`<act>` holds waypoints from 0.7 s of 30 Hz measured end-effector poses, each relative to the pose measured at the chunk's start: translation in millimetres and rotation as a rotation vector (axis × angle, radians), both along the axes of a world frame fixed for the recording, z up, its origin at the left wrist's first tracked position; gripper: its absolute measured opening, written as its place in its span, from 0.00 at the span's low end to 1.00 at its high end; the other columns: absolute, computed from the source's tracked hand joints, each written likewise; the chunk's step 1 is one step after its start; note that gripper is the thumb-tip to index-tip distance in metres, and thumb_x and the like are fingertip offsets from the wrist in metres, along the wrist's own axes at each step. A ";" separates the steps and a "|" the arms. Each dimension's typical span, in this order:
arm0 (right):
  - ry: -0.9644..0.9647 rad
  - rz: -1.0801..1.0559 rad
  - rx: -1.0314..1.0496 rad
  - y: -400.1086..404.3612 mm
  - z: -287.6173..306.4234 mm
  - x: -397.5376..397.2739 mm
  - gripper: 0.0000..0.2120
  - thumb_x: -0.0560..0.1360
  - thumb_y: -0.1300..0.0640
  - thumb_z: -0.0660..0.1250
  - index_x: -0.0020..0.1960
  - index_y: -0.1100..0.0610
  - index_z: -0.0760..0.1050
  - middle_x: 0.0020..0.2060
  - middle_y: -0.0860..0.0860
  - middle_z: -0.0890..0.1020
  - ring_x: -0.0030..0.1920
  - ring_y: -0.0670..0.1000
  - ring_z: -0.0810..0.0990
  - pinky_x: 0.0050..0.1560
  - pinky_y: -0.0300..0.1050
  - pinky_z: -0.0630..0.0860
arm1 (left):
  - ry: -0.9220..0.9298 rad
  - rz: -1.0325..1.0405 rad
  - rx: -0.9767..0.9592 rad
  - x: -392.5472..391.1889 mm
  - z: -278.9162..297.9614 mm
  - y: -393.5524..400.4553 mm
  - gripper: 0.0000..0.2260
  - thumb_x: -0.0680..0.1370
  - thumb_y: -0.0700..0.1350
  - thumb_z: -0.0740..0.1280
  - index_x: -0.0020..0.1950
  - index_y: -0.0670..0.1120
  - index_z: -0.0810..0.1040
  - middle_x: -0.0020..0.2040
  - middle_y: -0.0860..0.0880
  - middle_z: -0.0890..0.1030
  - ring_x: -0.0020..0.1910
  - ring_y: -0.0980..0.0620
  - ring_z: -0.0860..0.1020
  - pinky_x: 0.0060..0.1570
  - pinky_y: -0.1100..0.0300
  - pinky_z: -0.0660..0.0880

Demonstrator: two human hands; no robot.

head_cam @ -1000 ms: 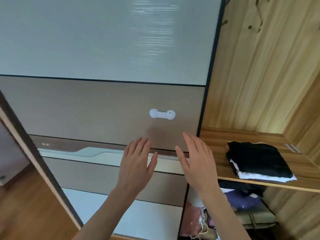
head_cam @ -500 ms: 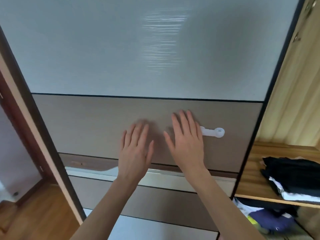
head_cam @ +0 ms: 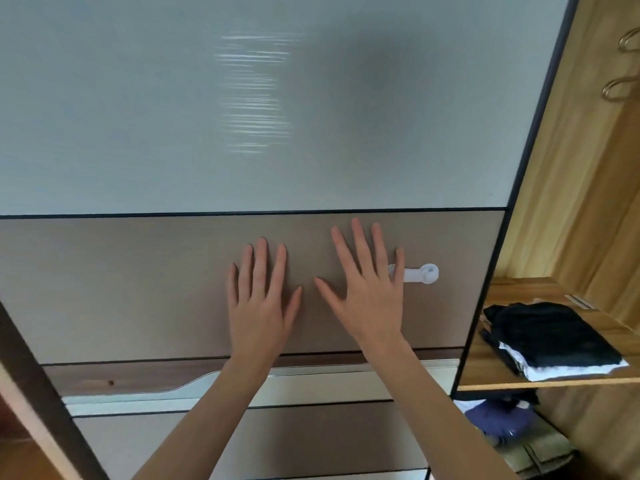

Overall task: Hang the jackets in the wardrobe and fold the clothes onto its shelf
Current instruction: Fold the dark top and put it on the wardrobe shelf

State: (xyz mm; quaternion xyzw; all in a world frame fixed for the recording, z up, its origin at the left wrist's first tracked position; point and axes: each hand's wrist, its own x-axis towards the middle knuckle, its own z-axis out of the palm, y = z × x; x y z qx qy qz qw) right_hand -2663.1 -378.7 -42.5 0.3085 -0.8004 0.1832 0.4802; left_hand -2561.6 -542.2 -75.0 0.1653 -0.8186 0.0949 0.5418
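Head view: sliding wardrobe door fills most of the frame, with a pale frosted panel across the top and a brown band through the middle. Wardrobe interior shows only as a wood-lined strip down the right edge.

Both hands lie flat on the brown band at frame centre. Left hand: fingers straight and slightly spread, palm toward the panel, gripping nothing. Right hand: same posture, fingers splayed, its little finger overlapping the inner end of a white plastic latch stuck to the door. Contact looks like a flat-palm press; neither hand holds anything.

Shelf, lower right: a folded stack of clothes rests on it, black on top with a white layer showing at the bottom edge. Stack is well apart from both hands, to the right of the door's dark edge frame. Below the shelf, more clothing, dark blue and loosely heaped. Two metal hooks are visible at upper right.

Judgement: folding onto the shelf appears done; no jacket is in view, so hanging cannot be confirmed. Step in hand reads as sliding the door with both palms. Next move calls for even sideways pressure along the track, with the fingers kept clear of the door's leading edge.
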 end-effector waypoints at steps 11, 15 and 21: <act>-0.016 -0.065 0.021 44.0 1.0 -26.4 0.38 0.81 0.29 0.57 0.84 0.45 0.55 0.84 0.49 0.55 0.84 0.55 0.50 0.77 0.70 0.58 | -0.020 -0.084 0.004 -30.3 -3.8 39.7 0.31 0.84 0.56 0.64 0.85 0.47 0.59 0.85 0.41 0.56 0.84 0.40 0.55 0.79 0.33 0.56; -0.025 -0.089 0.030 67.4 0.0 -42.0 0.39 0.80 0.29 0.58 0.84 0.46 0.55 0.84 0.51 0.54 0.84 0.56 0.50 0.77 0.71 0.57 | -0.048 -0.104 0.002 -44.4 -3.3 61.5 0.32 0.84 0.56 0.64 0.85 0.48 0.58 0.85 0.42 0.55 0.84 0.41 0.53 0.78 0.32 0.55; -0.025 -0.099 0.024 107.6 -2.0 -69.5 0.40 0.80 0.29 0.59 0.84 0.48 0.55 0.84 0.52 0.54 0.84 0.58 0.49 0.77 0.72 0.56 | -0.076 -0.101 -0.028 -69.6 -3.6 99.1 0.33 0.84 0.57 0.64 0.85 0.49 0.56 0.86 0.44 0.52 0.85 0.44 0.49 0.79 0.31 0.51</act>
